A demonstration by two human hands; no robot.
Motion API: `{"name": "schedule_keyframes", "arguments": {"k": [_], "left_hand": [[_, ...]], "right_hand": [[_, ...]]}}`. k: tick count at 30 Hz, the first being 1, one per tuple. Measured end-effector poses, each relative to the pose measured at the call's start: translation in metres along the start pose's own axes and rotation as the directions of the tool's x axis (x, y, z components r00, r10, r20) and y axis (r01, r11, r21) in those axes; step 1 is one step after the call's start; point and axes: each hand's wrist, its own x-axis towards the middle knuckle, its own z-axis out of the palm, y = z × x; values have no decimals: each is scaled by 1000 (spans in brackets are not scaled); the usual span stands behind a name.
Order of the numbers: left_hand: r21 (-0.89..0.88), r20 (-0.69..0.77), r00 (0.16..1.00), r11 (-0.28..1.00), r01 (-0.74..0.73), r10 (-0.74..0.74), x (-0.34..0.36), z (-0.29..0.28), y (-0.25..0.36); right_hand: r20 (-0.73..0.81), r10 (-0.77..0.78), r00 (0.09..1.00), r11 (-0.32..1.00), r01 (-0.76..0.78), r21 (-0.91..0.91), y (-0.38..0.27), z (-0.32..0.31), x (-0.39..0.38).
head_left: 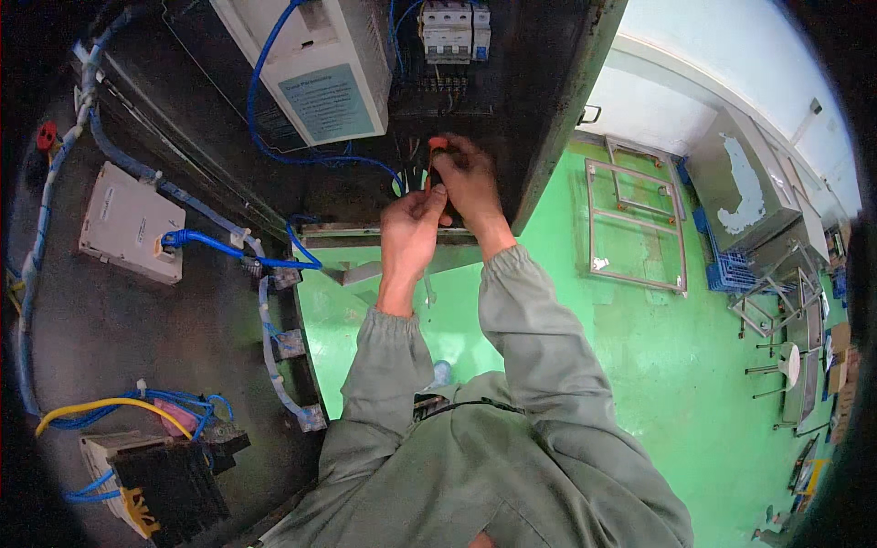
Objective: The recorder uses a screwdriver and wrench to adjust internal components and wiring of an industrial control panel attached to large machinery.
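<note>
Near the bottom edge of the dark electrical cabinet, my left hand (409, 228) is closed, thumb raised, around the lower end of dark wires (416, 178); exactly what its fingertips grip is partly hidden. My right hand (470, 187), slightly blurred, is closed on an orange and black tool (437, 144) right beside my left thumb, with the tool mostly covered by the fingers. Behind the wires is a round hole (399, 184) showing green. Above hang a white drive unit (320, 91) with a blue cable (256, 110), and breakers (452, 32) over a terminal strip (443, 82).
The open door (183, 338) on my left carries a beige box (132, 224), cable looms and a black component (169, 484). The cabinet's edge (557, 128) rises at my right. Beyond, on the green floor (649, 365), lie metal frames (635, 228), steel housings (740, 183) and blue pallets (726, 274).
</note>
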Motion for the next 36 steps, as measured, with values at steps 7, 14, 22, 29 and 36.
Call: {"name": "schedule_keyframes", "arguments": {"k": [7,14,22,29,36], "left_hand": [[137,-87,996,990,-24,36,-5,6,2],[150,-165,981,985,-81,106,-2,13,-2],[423,-195,930,882,-207,312,-2,13,10],[-402,74,954,867,294,-290,0,-4,14],[-24,-131,991,999,-32,29,3,3,-2]], "right_hand": [[-3,37,999,975,-35,221,-15,1,-5],[32,62,998,973,-68,223,-7,0,1],[135,186,973,885,-225,407,-13,0,0],[167,185,969,901,-235,365,-18,0,-5],[111,115,987,955,-140,261,-18,2,-5]]}}
